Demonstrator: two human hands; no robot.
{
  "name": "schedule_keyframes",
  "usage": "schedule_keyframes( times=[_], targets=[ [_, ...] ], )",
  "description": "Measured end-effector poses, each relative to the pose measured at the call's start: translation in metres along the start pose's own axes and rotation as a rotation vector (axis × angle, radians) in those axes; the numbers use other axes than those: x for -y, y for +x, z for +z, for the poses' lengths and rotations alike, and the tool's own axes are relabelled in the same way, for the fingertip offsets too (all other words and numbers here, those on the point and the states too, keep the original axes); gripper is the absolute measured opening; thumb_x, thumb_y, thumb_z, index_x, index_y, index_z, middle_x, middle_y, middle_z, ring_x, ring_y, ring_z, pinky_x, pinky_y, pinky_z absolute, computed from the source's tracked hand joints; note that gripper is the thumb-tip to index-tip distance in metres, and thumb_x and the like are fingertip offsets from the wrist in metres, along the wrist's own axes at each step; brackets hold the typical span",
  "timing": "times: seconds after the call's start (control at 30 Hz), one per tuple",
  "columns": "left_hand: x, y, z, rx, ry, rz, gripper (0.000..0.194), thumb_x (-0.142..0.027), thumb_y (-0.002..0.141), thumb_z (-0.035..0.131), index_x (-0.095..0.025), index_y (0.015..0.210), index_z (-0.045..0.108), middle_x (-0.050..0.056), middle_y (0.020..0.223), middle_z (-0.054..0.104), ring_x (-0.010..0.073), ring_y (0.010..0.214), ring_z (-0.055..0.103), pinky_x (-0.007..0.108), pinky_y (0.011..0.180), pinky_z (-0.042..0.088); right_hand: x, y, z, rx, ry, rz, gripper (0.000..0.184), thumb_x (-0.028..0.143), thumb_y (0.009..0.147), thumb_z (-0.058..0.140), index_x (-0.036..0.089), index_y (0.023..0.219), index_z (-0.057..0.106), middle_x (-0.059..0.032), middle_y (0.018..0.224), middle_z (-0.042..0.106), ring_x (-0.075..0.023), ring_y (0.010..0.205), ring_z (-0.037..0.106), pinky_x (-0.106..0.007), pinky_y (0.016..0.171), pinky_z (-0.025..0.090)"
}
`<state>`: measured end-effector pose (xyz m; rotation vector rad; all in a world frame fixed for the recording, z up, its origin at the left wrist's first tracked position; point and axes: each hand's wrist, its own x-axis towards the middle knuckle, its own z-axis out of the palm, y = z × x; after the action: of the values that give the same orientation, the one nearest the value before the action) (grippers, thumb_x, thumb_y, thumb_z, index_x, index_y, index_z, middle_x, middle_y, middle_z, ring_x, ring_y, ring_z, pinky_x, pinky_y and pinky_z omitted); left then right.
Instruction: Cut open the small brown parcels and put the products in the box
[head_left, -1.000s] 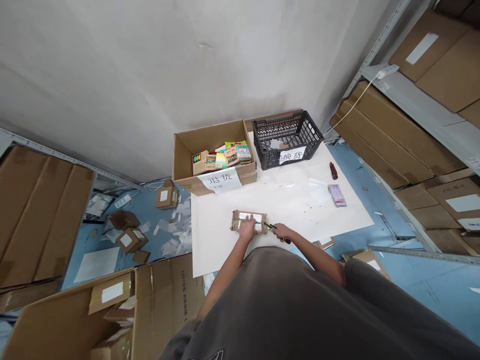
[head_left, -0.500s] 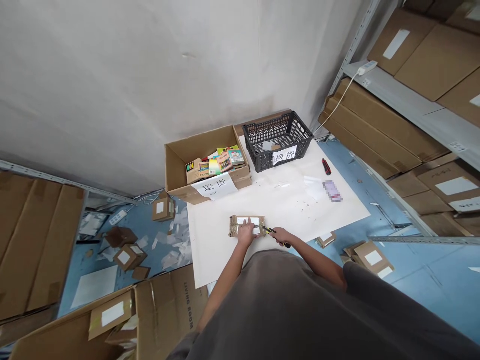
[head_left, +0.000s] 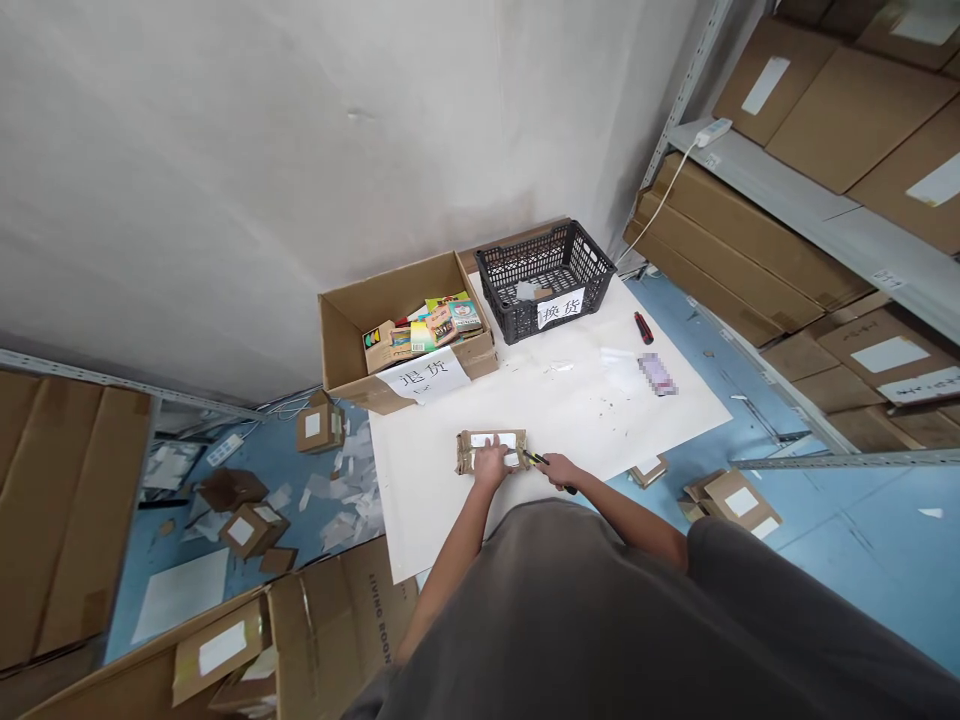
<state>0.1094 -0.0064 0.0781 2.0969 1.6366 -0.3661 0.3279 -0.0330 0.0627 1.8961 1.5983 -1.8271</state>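
Note:
A small brown cardboard parcel [head_left: 468, 462] with a white label lies on the white tabletop, its ends wrapped in shiny tape. My left hand [head_left: 491, 464] holds it down, fingers spread over the label and palm at the near side. In my right hand [head_left: 559, 471] is a yellow-and-black utility knife [head_left: 534, 458], gripped by its handle. The knife's tip meets the taped right end of the parcel; whether the blade has gone in is too small to tell.
Behind the parcel stand an open carton [head_left: 360, 392] of small colourful packs and a black plastic crate [head_left: 517, 325]. A red-and-black cutter [head_left: 643, 328] and a blurred purple item [head_left: 658, 374] lie rightward. Shelves of boxes [head_left: 862, 120] flank the right; paper scraps [head_left: 352, 510] litter the floor.
The camera view has shifted slightly, moving the surroundings a little leftward. Both hands keep their places on the parcel and the utility knife, with the knife still at the right end.

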Motion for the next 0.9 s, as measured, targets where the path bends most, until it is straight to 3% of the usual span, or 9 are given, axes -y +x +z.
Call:
schedule_keyframes(
  times=[0.2, 0.33, 0.47, 0.57, 0.73, 0.9],
  targets=[
    [0.001, -0.001, 0.004, -0.017, -0.034, -0.019, 0.042, -0.039, 0.075, 0.088, -0.023, 0.111, 0.073, 0.011, 0.162, 0.045, 0.0343, 0.146, 0.042, 0.044, 0.109, 0.043, 0.004, -0.001, 0.003, -0.014, 0.045, 0.037, 0.024, 0.037, 0.105, 0.052, 0.021, 0.087, 0.049, 0.0073, 0.052, 0.051, -0.0090, 0.036, 0.049, -0.019, 0.044, 0.039],
    [0.003, -0.004, 0.008, -0.050, -0.045, -0.001, 0.043, -0.038, 0.073, 0.090, -0.024, 0.110, 0.073, 0.011, 0.162, 0.045, 0.0365, 0.147, 0.040, 0.045, 0.109, 0.043, -0.017, -0.016, -0.005, 0.049, 0.016, 0.075, 0.030, 0.044, 0.102, 0.058, 0.021, 0.085, 0.049, 0.0066, 0.052, 0.052, -0.0096, 0.037, 0.050, -0.019, 0.044, 0.039],
    [0.004, -0.007, 0.010, -0.047, -0.055, 0.021, 0.042, -0.036, 0.077, 0.086, -0.024, 0.115, 0.072, 0.010, 0.162, 0.045, 0.0366, 0.148, 0.038, 0.046, 0.111, 0.041, -0.034, -0.024, -0.009, -0.064, 0.105, 0.093, 0.032, 0.048, 0.103, 0.053, 0.022, 0.087, 0.047, 0.0063, 0.054, 0.054, -0.0100, 0.038, 0.052, -0.019, 0.044, 0.039],
    [0.004, -0.009, 0.010, -0.033, -0.072, 0.026, 0.042, -0.035, 0.078, 0.085, -0.026, 0.117, 0.072, 0.008, 0.163, 0.043, 0.0376, 0.151, 0.033, 0.049, 0.114, 0.038, -0.024, -0.017, -0.001, -0.123, 0.182, 0.042, 0.031, 0.048, 0.104, 0.050, 0.023, 0.087, 0.045, 0.0073, 0.054, 0.053, -0.0089, 0.039, 0.051, -0.018, 0.045, 0.039],
    [0.005, -0.009, 0.010, -0.041, -0.078, 0.037, 0.041, -0.035, 0.076, 0.086, -0.025, 0.114, 0.073, 0.009, 0.161, 0.046, 0.0387, 0.149, 0.037, 0.049, 0.114, 0.039, 0.005, -0.002, 0.013, -0.062, 0.066, 0.012, 0.025, 0.041, 0.104, 0.051, 0.022, 0.089, 0.049, 0.0078, 0.053, 0.053, -0.0089, 0.038, 0.051, -0.018, 0.047, 0.039],
    [0.006, -0.009, 0.012, -0.050, -0.087, 0.039, 0.038, -0.035, 0.076, 0.086, -0.023, 0.111, 0.074, 0.009, 0.160, 0.047, 0.0382, 0.149, 0.038, 0.048, 0.114, 0.039, 0.001, -0.007, 0.002, 0.021, -0.010, 0.055, 0.021, 0.035, 0.103, 0.053, 0.021, 0.088, 0.051, 0.0068, 0.050, 0.051, -0.0103, 0.035, 0.049, -0.020, 0.045, 0.039]
  ],
)
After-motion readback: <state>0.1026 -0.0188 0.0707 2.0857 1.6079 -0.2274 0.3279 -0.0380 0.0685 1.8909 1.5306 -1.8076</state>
